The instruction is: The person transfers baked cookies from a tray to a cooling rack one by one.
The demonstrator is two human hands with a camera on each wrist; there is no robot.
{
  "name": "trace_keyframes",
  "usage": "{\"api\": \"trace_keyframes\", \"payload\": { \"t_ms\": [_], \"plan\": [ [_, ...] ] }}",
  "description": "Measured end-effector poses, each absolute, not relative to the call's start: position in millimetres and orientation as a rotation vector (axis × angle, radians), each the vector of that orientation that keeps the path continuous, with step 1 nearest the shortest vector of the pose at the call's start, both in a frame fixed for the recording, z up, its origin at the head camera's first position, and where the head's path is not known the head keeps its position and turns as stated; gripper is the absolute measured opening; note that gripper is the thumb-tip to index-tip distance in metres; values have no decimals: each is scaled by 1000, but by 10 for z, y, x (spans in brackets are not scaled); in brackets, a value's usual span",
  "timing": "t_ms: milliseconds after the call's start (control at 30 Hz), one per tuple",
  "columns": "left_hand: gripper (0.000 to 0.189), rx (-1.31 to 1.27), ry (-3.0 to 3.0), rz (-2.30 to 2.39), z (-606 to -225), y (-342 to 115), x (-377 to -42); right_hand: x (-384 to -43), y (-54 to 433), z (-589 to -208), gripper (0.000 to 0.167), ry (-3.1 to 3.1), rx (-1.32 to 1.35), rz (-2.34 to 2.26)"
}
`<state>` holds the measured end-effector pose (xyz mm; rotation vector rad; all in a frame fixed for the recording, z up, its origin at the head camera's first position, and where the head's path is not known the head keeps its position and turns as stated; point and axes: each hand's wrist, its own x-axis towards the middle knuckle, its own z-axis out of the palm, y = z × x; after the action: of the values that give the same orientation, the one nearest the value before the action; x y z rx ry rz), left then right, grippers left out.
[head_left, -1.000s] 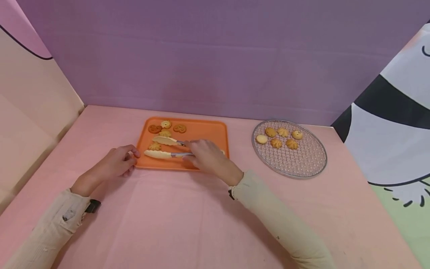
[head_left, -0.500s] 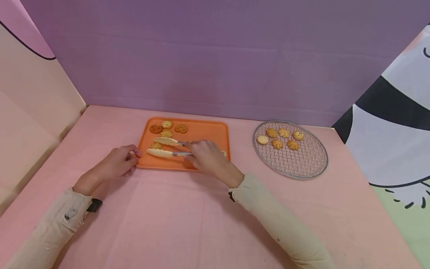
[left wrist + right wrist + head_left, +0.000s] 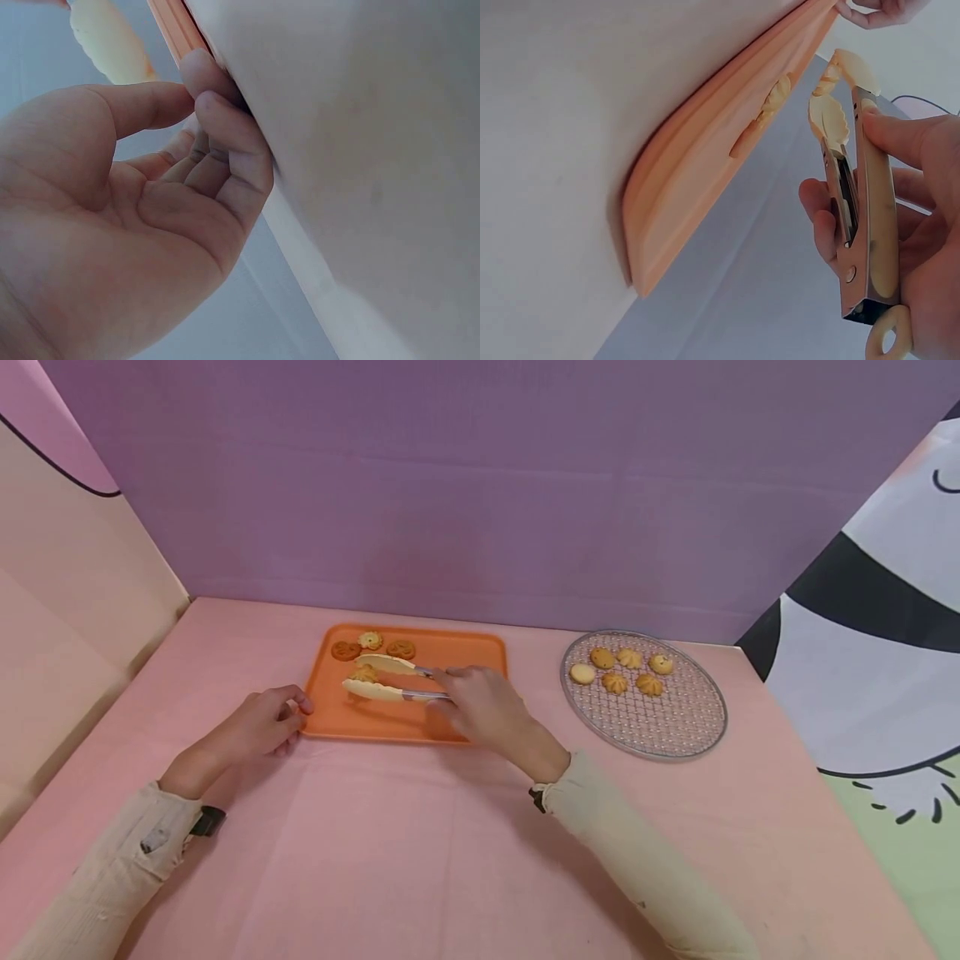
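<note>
My right hand (image 3: 487,706) grips a pair of tongs (image 3: 375,691) with cream scalloped tips and metal arms. Between those tips is a golden piped cookie (image 3: 365,673), held above the orange tray (image 3: 420,722); the right wrist view shows the tongs (image 3: 876,202) raised off the tray with the cookie (image 3: 828,76) in them. At the tray's near left corner my left hand (image 3: 258,722) pinches the rim with thumb and index finger, the other fingers curled in. On the tray's far left lie a pale flower-shaped cookie (image 3: 371,640) and pretzel-shaped cookies (image 3: 346,650).
Right of the tray, a round wire rack (image 3: 667,727) carries several cookies (image 3: 614,682) on its left and far part. Both stand on a pink cloth (image 3: 360,843). A purple wall (image 3: 480,510) rises behind them.
The tongs have closed in on a piped cookie and lifted it, moving slightly right and away from me with my right hand. The left hand stays at the tray corner.
</note>
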<state>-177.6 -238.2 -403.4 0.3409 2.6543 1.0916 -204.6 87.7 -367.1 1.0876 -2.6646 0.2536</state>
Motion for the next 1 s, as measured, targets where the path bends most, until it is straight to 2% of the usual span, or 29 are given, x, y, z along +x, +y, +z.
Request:
{"api": "trace_keyframes", "payload": {
  "t_ms": [1000],
  "plan": [
    [14, 345, 2659, 1116, -4039, -2369, -1752, -1721, 1643, -3623, 39, -2473, 1042, 280]
  ]
}}
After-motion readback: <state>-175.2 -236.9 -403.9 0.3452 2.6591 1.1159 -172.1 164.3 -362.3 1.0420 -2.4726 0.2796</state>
